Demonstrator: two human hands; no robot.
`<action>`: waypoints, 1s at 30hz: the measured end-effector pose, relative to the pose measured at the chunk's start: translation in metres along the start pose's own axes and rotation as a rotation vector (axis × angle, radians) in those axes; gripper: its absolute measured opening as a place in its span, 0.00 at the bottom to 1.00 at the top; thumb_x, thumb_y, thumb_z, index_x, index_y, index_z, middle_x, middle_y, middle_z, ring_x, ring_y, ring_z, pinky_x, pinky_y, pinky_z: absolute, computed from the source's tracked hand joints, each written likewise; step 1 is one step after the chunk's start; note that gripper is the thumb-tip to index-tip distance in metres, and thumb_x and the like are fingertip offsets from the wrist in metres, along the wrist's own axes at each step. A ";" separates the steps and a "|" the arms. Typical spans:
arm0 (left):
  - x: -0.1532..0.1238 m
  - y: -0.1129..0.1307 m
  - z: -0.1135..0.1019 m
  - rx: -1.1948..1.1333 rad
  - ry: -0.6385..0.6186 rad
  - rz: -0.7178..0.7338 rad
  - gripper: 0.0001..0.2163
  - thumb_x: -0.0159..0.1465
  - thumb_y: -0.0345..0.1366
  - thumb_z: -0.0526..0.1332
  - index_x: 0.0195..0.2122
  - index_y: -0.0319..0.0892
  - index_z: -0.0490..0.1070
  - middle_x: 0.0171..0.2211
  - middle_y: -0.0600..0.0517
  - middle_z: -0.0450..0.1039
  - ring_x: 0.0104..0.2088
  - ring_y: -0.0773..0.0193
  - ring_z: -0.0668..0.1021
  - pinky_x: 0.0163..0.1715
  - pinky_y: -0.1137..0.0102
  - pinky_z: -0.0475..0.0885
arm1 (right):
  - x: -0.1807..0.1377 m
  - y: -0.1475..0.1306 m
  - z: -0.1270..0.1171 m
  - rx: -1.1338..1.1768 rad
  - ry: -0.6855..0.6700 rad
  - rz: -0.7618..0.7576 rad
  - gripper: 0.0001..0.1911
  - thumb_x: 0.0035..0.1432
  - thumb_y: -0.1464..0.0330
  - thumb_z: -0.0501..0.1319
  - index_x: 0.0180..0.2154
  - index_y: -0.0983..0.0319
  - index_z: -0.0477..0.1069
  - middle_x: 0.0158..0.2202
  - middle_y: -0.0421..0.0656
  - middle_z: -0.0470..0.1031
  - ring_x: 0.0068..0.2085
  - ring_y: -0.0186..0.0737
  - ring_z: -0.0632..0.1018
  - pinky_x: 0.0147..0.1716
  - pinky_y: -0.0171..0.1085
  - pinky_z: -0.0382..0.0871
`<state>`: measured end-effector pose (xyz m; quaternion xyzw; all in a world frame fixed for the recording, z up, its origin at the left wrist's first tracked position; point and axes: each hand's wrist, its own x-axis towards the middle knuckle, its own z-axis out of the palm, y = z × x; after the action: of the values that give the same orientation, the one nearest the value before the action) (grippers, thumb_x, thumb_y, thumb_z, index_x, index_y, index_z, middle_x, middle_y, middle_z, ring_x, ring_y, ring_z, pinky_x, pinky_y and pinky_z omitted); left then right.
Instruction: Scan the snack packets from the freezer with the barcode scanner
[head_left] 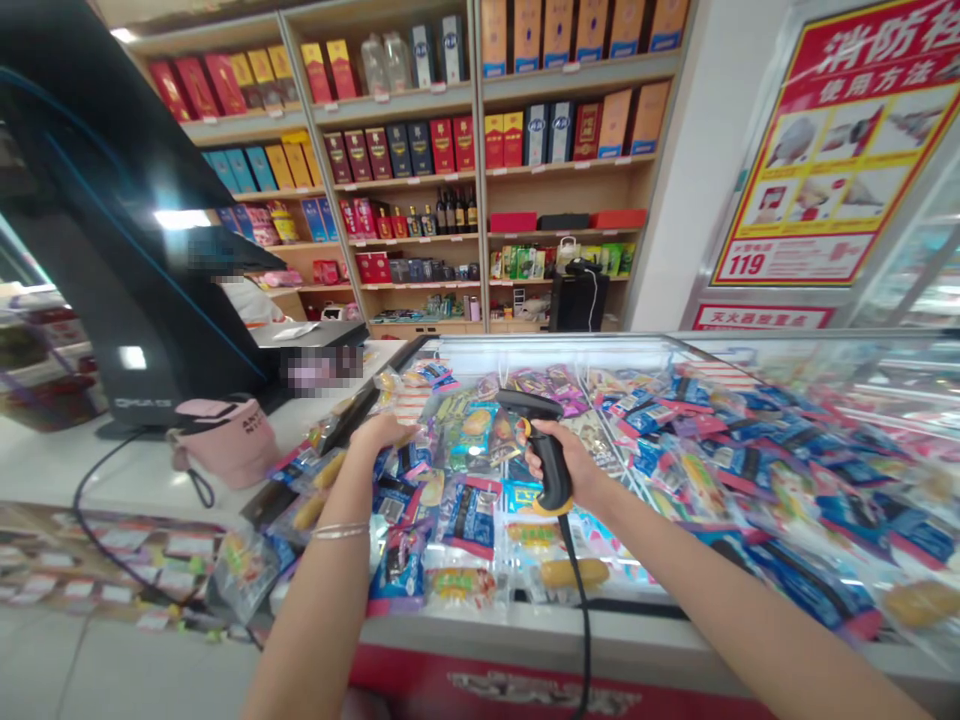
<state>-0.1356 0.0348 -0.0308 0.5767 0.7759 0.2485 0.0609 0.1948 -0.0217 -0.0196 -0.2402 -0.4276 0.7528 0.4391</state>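
My right hand is wrapped round the grip of a black barcode scanner with a yellow trim, its head pointing left and its cable hanging down. My left hand is closed on a clear snack packet with green and blue print, held up in front of the scanner's head. Both hands hover over the glass lid of a chest freezer filled with several colourful wrapped ice creams. A thin bracelet circles my left forearm.
A black checkout monitor stands at the left on a white counter, with a pink cap beside it. Shelves of boxed goods and bottles fill the back wall. A red fire-safety poster hangs at the right.
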 end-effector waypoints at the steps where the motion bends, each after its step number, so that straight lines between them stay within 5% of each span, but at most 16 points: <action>1: -0.001 0.006 0.000 -0.011 -0.044 -0.034 0.17 0.44 0.49 0.65 0.20 0.40 0.64 0.24 0.39 0.73 0.37 0.40 0.77 0.36 0.52 0.69 | -0.001 0.000 0.000 0.003 0.007 -0.003 0.11 0.47 0.61 0.61 0.30 0.62 0.67 0.20 0.38 0.66 0.16 0.29 0.63 0.14 0.30 0.58; 3: -0.006 0.020 -0.002 -0.180 -0.011 -0.035 0.15 0.52 0.48 0.60 0.24 0.40 0.64 0.25 0.43 0.72 0.35 0.47 0.77 0.36 0.56 0.69 | -0.003 0.001 0.001 0.015 0.018 -0.005 0.11 0.47 0.61 0.62 0.30 0.62 0.68 0.20 0.38 0.67 0.16 0.30 0.63 0.13 0.30 0.58; 6: -0.015 0.043 -0.011 -0.762 0.038 0.024 0.14 0.61 0.48 0.49 0.27 0.43 0.61 0.22 0.52 0.65 0.24 0.62 0.72 0.30 0.63 0.70 | -0.007 0.000 0.004 0.022 0.030 -0.009 0.11 0.47 0.62 0.62 0.30 0.62 0.68 0.19 0.37 0.67 0.16 0.29 0.63 0.14 0.30 0.58; 10: -0.028 0.062 -0.021 -1.266 -0.111 0.145 0.15 0.64 0.46 0.42 0.24 0.45 0.56 0.18 0.57 0.54 0.16 0.70 0.58 0.19 0.70 0.62 | -0.015 -0.003 0.009 -0.032 -0.013 -0.019 0.13 0.47 0.60 0.63 0.28 0.64 0.68 0.18 0.38 0.67 0.16 0.29 0.65 0.14 0.30 0.58; 15: -0.038 0.071 -0.022 -1.779 -0.318 0.128 0.21 0.62 0.55 0.48 0.23 0.43 0.55 0.17 0.58 0.52 0.15 0.73 0.57 0.14 0.75 0.56 | -0.022 -0.002 0.016 -0.105 -0.090 -0.024 0.14 0.47 0.60 0.63 0.30 0.64 0.68 0.19 0.38 0.68 0.15 0.29 0.65 0.12 0.30 0.59; 20: -0.044 0.077 -0.024 -1.903 -0.305 0.153 0.26 0.57 0.64 0.47 0.23 0.43 0.56 0.17 0.59 0.52 0.15 0.74 0.58 0.14 0.76 0.55 | -0.025 0.001 0.019 -0.178 -0.111 -0.017 0.12 0.47 0.62 0.64 0.28 0.65 0.69 0.24 0.41 0.73 0.16 0.28 0.67 0.13 0.30 0.61; 25: -0.050 0.085 -0.026 -1.854 -0.319 0.111 0.26 0.58 0.62 0.49 0.22 0.42 0.56 0.17 0.59 0.51 0.14 0.75 0.57 0.14 0.76 0.54 | -0.022 0.004 0.015 -0.289 -0.112 0.038 0.12 0.47 0.61 0.61 0.24 0.65 0.68 0.13 0.38 0.66 0.13 0.29 0.65 0.12 0.30 0.61; 30: -0.054 0.095 -0.024 -1.790 -0.341 0.152 0.27 0.56 0.64 0.51 0.21 0.42 0.57 0.17 0.59 0.49 0.14 0.75 0.57 0.15 0.76 0.54 | -0.022 0.004 0.014 -0.324 -0.103 0.049 0.12 0.47 0.61 0.61 0.24 0.65 0.68 0.14 0.38 0.66 0.14 0.30 0.66 0.12 0.30 0.61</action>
<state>-0.0453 -0.0027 0.0229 0.3926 0.2337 0.6722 0.5825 0.1934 -0.0481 -0.0160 -0.2791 -0.5594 0.6957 0.3537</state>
